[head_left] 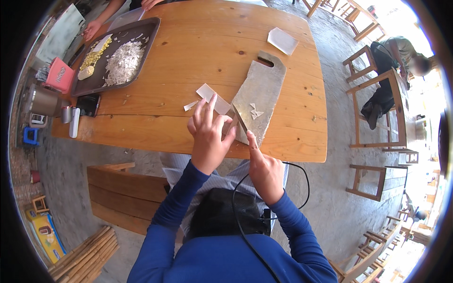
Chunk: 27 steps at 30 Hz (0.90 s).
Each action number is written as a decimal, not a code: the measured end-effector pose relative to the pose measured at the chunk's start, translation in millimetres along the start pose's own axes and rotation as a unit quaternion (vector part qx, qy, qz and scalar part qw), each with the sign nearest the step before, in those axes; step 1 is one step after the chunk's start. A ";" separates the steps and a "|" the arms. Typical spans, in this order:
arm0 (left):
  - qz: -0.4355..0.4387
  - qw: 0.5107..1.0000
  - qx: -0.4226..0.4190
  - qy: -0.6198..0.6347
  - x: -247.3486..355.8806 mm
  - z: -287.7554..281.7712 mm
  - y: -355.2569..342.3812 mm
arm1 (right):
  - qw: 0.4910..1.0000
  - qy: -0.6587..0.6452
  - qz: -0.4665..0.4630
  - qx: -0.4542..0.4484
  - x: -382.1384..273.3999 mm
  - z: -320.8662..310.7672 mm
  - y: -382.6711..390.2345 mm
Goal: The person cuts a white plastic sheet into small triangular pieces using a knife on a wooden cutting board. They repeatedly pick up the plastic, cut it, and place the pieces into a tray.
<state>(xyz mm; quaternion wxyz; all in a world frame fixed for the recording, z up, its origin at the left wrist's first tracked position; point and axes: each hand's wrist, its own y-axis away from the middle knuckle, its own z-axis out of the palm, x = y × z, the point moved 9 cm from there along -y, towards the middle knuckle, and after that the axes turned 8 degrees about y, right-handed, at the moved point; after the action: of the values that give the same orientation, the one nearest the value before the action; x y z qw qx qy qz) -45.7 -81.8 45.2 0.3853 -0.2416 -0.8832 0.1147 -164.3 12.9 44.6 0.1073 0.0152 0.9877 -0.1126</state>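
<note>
My right hand (266, 172) grips a knife (239, 117), its index finger stretched along the back of the blade. The blade rests over the left edge of a worn grey cutting board (269, 78) with a handle slot. My left hand (208, 141) holds a flat, pale strip (220, 102) beside the blade; thumb and index finger come together close to the knife, the other fingers spread. What lies under those fingertips is partly hidden. Several small pale triangular pieces (255, 112) lie on the board right of the knife. A narrow offcut (190, 105) sits left of the strip.
A whitish sheet (283, 41) lies at the table's far right. At far left, a dark tray (152, 35) holds pale cut pieces and yellow bits; another person's hand (92, 30) is beyond it. A phone (88, 104) lies near the left edge. A black cable (234, 200) crosses my lap.
</note>
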 end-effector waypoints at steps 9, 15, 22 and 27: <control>0.065 0.996 -0.053 0.015 2.2 5.3 -7.9 | 0.998 -0.027 0.027 0.041 19.1 -18.8 22.0; 0.088 0.993 -0.074 0.009 4.2 6.5 -14.8 | 0.996 -0.089 0.004 0.033 18.8 -24.8 23.0; 0.061 0.995 -0.076 0.024 0.7 5.2 -16.1 | 0.995 -0.093 -0.012 0.018 14.6 -23.1 21.2; 0.059 0.995 -0.079 0.024 -1.1 5.1 -16.0 | 0.996 -0.082 -0.018 0.008 13.9 -21.8 19.6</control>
<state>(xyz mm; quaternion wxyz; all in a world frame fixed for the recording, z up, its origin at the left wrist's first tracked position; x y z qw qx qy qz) -54.2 -96.2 47.3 0.3786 -0.3256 -0.8643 0.0607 -181.4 37.1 58.1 0.1856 -0.0106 0.9748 -0.1231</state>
